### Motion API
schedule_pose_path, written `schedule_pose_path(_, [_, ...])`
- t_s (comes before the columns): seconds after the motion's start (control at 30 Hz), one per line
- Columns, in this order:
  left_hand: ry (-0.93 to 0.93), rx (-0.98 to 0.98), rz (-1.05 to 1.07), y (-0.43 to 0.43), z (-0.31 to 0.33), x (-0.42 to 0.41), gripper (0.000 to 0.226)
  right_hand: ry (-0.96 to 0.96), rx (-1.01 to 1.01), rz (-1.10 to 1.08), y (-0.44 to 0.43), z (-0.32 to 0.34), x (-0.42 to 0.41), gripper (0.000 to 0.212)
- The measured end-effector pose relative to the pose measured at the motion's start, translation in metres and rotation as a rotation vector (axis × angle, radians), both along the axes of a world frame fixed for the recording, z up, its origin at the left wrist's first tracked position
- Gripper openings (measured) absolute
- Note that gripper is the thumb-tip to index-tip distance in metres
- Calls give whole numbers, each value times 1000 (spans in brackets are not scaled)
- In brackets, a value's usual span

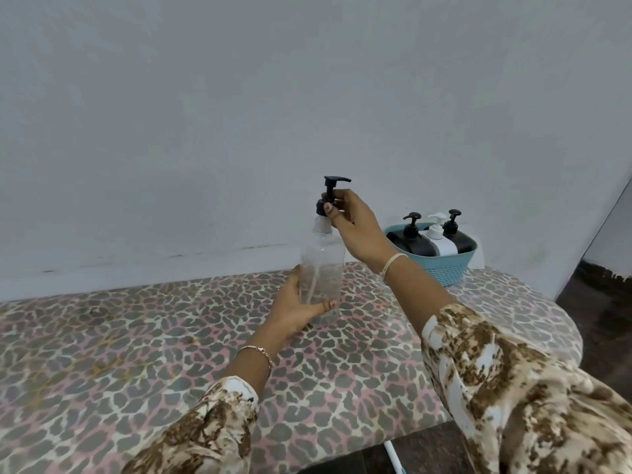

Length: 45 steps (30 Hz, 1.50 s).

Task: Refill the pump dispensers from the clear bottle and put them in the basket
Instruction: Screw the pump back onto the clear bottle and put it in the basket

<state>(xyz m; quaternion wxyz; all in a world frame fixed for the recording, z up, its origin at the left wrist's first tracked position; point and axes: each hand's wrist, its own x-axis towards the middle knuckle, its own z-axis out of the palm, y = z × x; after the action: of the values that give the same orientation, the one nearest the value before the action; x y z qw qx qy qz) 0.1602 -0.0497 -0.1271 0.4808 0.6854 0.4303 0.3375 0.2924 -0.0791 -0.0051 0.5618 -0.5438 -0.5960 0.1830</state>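
A clear bottle [321, 265] with a black pump top [330, 195] stands upright on the leopard-print table [136, 336]. My left hand [297, 309] is wrapped around its lower body. My right hand [355, 224] pinches the black collar of the pump at the bottle's neck. The bottle looks almost empty, with a dip tube visible inside. To the right, a teal basket [444, 268] against the wall holds two black pump dispensers [410, 239] [456, 232] and a white pump dispenser [439, 239] between them.
A pale wall rises directly behind the table. The table's rounded right end drops off to a dark floor [598, 302]. A white stick-like object [393, 456] pokes out below the table's front edge.
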Motion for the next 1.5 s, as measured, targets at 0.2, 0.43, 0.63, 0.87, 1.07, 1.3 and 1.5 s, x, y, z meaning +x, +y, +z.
schedule_pose_path(0.2, [-165,70,47,2,34,-2,118,28,-17,7,-1,-9,1,27])
schedule_pose_path(0.43, [-248,111,7,14,60,-3,88,3,-22,94,-1,-10,1,29])
schedule_pose_path(0.63, [-301,129,31,21,48,0,86,90,42,37,5,-14,5,22])
schedule_pose_path(0.87, [-289,128,11,26,41,-2,88,164,17,126,11,-18,9,23])
schedule_pose_path(1.07, [-183,6,-32,22,62,-7,90,137,-136,163,3,-4,15,32])
schedule_pose_path(1.3, [121,-33,-61,15,98,-7,90,124,-198,-105,-5,9,-2,31])
schedule_pose_path(1.5, [232,-99,-69,9,127,-3,96,5,-364,-63,-8,21,-3,50])
